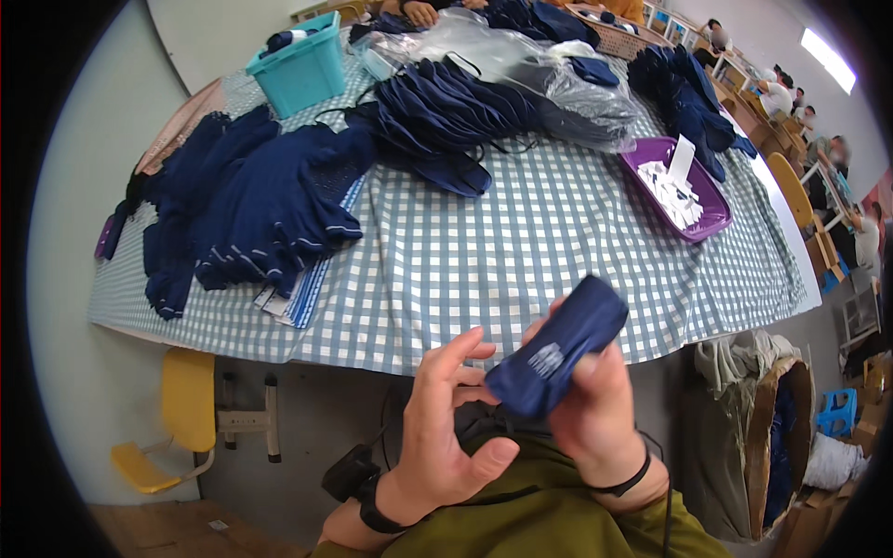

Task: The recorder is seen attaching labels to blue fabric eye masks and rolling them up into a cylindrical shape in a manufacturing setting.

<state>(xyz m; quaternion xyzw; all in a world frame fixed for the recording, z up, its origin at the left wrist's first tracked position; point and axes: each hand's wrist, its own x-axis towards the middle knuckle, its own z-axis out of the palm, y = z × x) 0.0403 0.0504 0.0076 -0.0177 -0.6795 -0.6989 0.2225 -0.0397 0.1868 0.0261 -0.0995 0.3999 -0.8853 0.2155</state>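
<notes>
My right hand (600, 409) is wrapped round a short, rolled navy fabric bundle (563, 344) with a small white print on its side. The bundle tilts, its upper end pointing to the far right, in front of the table's near edge. Beside its lower end my left hand (446, 418) is open, fingers spread and thumb apart. The left fingertips are close to the bundle; whether they touch it I cannot tell. What the bundle has inside does not show.
A checked cloth (437, 288) covers the table. On it lie navy fabric pieces (260, 195), a pleated navy stack (446, 112), clear plastic wrapping (595, 102), a purple basket (712, 219) of white tags and a turquoise bin (302, 74). A large open carton (763, 437) stands at right.
</notes>
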